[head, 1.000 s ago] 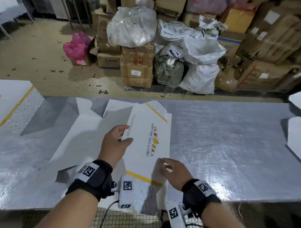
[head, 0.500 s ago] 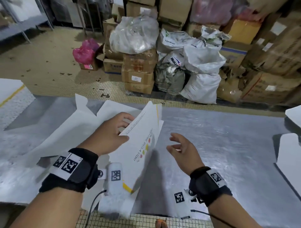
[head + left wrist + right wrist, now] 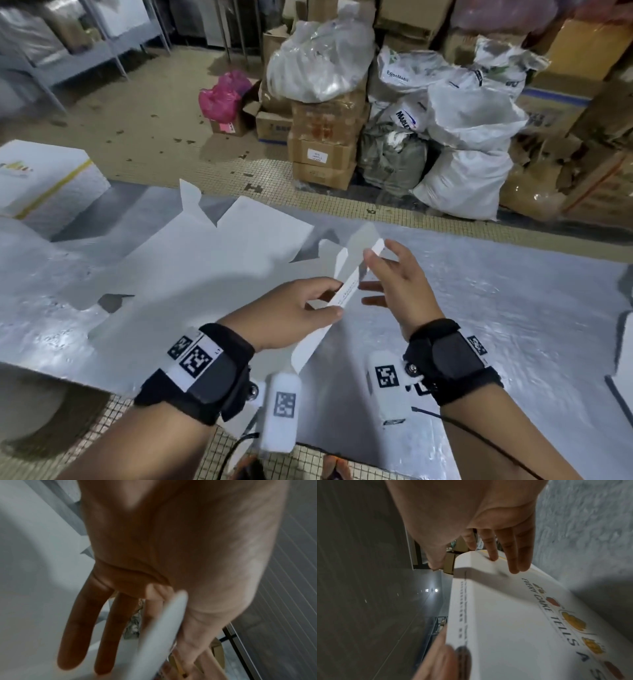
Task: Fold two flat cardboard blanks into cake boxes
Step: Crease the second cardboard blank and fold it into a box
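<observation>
Head view: blank (image 3: 346, 294) now upright between both hands.

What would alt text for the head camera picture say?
Two hands hold a white cardboard blank on edge above a silvery table: the left hand grips it, the right hand touches it with straight fingers. Another flat blank lies left; boxes and sacks are stacked behind.
</observation>
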Motion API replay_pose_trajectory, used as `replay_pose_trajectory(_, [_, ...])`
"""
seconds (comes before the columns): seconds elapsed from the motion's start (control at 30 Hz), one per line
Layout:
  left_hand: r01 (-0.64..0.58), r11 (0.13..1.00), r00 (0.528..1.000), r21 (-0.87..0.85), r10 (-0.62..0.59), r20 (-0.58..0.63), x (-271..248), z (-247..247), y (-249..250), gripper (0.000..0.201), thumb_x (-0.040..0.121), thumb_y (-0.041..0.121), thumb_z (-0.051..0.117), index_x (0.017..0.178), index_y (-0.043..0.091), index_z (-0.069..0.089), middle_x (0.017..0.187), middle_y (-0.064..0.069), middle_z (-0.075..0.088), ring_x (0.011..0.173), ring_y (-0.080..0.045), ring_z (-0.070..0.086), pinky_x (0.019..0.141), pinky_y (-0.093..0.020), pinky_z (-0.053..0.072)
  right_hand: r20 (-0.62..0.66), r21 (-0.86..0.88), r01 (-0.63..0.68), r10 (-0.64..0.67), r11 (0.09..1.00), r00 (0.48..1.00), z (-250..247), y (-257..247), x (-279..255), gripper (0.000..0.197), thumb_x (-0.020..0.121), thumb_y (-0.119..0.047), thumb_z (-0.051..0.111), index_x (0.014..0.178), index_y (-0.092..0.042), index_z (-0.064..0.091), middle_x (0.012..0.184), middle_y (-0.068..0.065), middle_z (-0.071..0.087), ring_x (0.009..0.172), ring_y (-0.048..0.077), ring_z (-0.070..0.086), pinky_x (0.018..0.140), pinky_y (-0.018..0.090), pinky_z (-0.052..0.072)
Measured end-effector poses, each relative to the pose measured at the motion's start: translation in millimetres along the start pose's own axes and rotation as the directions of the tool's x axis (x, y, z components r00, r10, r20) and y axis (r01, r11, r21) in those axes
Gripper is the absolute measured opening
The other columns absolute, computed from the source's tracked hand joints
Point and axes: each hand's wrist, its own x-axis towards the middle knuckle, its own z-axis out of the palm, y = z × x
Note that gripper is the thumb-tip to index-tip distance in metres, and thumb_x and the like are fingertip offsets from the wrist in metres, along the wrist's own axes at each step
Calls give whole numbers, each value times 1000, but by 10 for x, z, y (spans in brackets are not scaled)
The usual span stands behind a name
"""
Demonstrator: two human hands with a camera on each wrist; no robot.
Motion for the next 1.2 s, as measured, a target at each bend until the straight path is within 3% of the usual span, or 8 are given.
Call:
replay_pose_trajectory(0.13, [4, 1000, 996, -13, -3, 85, 258, 287, 110, 25, 98, 45, 55, 121, 39, 62, 116, 29, 63, 100, -14, 66, 87, -32, 56, -84, 21, -18, 20, 1000, 996, -256, 153, -94, 58, 92, -28, 70, 142, -34, 40, 117, 6, 69, 89, 24, 73, 72, 34, 60])
replay_pose_trajectory(0.27, [-25, 998, 981, 55, 14, 192, 532, 593, -9, 34, 100, 44, 51, 132, 34, 58, 129, 21, 60, 103, 5, 61, 84, -10, 46, -173, 14, -61, 63, 998, 983, -532, 403, -324, 70, 92, -23, 70, 148, -40, 32, 122, 5, 65, 104, 19, 69, 77, 36, 61])
replay_pose_trajectory(0.47, [34, 964, 934, 264, -125, 335, 734, 810, -642, 33, 102, 39, 51, 135, 39, 55, 145, 17, 50, 132, -7, 48, 105, -23, 38, -329, -76, -147, 115, 986, 937, -818, 960, -692, 72, 87, -1, 68, 144, -36, 40, 125, -11, 58, 87, 6, 72, 69, 19, 54])
replay_pose_trajectory(0.67, [-28, 911, 911, 412, -147, 385, 570, 712, -1209, 41, 103, 13, 47, 137, 33, 53, 153, 17, 38, 147, -4, 25, 112, -15, 18, -296, -464, -257, 125, 848, 947, -695, 1529, -1031, 64, 87, -4, 65, 142, -31, 47, 148, -9, 45, 111, 14, 58, 86, 17, 44])
replay_pose_trajectory(0.77, [-120, 883, 923, 454, -69, 377, 464, 552, -1469, 57, 94, -4, 46, 125, 43, 52, 153, 19, 36, 149, -4, 17, 114, -15, 12, -240, -713, -245, 100, 657, 966, -556, 1674, -1216, 62, 84, -4, 64, 140, -27, 53, 158, -3, 34, 132, 23, 47, 106, 38, 44])
replay_pose_trajectory(0.9, [-245, 788, 894, 565, -42, 447, 351, 325, -1815, 63, 89, -1, 57, 135, 43, 51, 159, 26, 16, 151, -1, -1, 122, -26, 11, -33, -852, -18, -20, 523, 999, -292, 1796, -1452, 47, 78, -11, 62, 125, -17, 67, 146, 6, 52, 142, 29, 36, 117, 48, 32])
replay_pose_trajectory(1.03, [-327, 763, 895, 558, 60, 443, 233, 245, -2058, 64, 92, 17, 66, 140, 51, 42, 155, 32, 2, 147, 4, -12, 121, -28, -2, -72, -809, -136, 134, 571, 988, -183, 1972, -1629, 77, 77, -19, 82, 145, -27, 47, 158, -18, 19, 150, 8, 3, 124, 36, 4])
replay_pose_trajectory(1.2, [-365, 788, 899, 496, 159, 407, 135, 271, -2262, 64, 96, 16, 63, 137, 59, 38, 157, 34, 0, 145, 8, -21, 118, -24, -15, -213, -752, -311, 231, 581, 949, -48, 1879, -1628, 84, 83, -22, 78, 152, -34, 32, 153, -22, 3, 144, 6, -4, 122, 37, 6])
